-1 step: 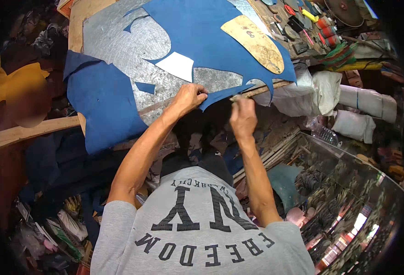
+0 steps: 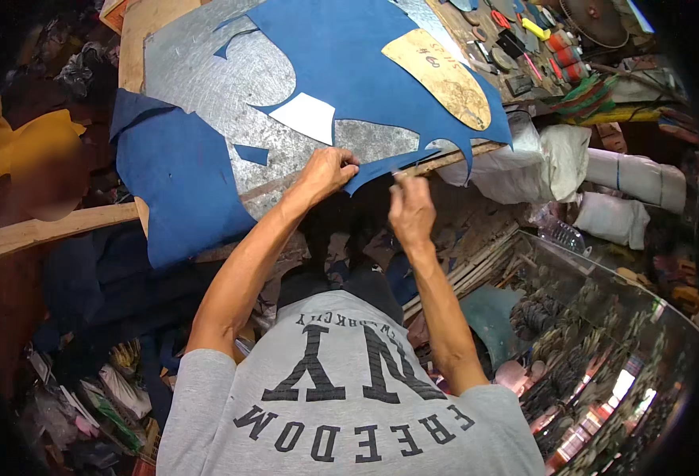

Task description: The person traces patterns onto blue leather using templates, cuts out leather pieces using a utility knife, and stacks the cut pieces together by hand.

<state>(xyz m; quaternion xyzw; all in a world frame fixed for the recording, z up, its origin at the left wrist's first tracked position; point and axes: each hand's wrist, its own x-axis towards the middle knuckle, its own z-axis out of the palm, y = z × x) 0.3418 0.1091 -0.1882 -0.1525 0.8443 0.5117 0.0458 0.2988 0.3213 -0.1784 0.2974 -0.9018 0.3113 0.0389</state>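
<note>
A large blue sheet point(image 2: 349, 63), perhaps leather or fabric, lies with curved cut-outs on a scratched metal-topped table point(image 2: 198, 71). My left hand point(image 2: 329, 168) is closed at the table's near edge, its fingertips pinching the end of a narrow blue strip along the sheet's border. To its right, my right hand point(image 2: 411, 208) is a closed fist just off that edge. Something small and pale pokes up from its fingers beside the strip, too blurred to name. A tan, curved template point(image 2: 437, 79) with handwritten marks rests on the sheet. A white four-sided piece point(image 2: 306, 117) lies near my left hand.
Another blue piece point(image 2: 179, 174) hangs over the table's left edge, above a wooden beam point(image 2: 63, 226). Tools and thread spools point(image 2: 565, 57) crowd the far right. White wrapped bundles point(image 2: 556, 163) sit right of the table; a clear-sided case point(image 2: 595, 317) stands lower right.
My right hand has moved slightly left and toward me, away from the strip's right part. My left hand stays nearly in place.
</note>
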